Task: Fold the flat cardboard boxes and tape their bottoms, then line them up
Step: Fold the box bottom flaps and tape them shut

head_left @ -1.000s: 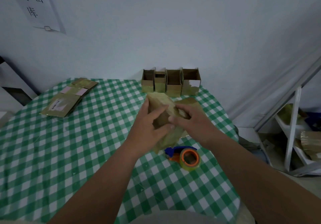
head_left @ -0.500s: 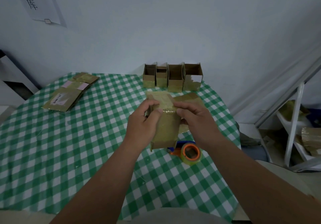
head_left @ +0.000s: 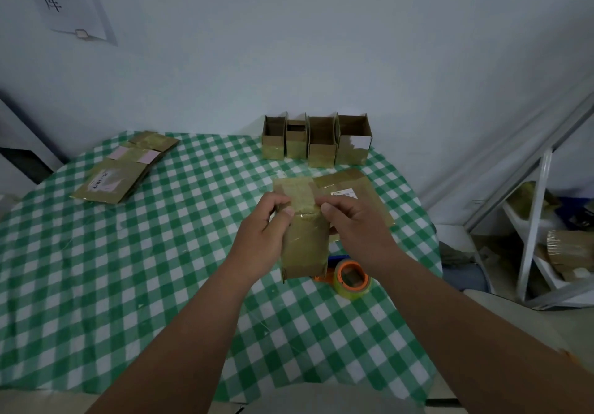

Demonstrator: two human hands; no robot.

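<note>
**Opening the flat box between both hands**

The left hand (head_left: 266,236) and the right hand (head_left: 353,230) both grip one small box (head_left: 303,240) held up above the table (head_left: 128,269). Each hand's fingers curl around a long edge of the box, thumbs pressed on the near face, just beside each other at the taped seam. The box's lower end hangs below the fingers, and the tape roll (head_left: 352,278) lies on the cloth just under and to the right of it.

Beyond the fingertips sits another flat box (head_left: 356,188), partly hidden by the held one. Farther out, against the wall, stands a row of four finished boxes (head_left: 316,142). Well to the left of the left hand lies a stack of flat boxes (head_left: 122,172).

To do this step well, I judge the thumbs should push the two long edges toward each other so the sleeve squares up evenly, without creasing the old tape. The bottom flaps then need folding flush before tape goes on; whether they are folded yet cannot be told.
</note>
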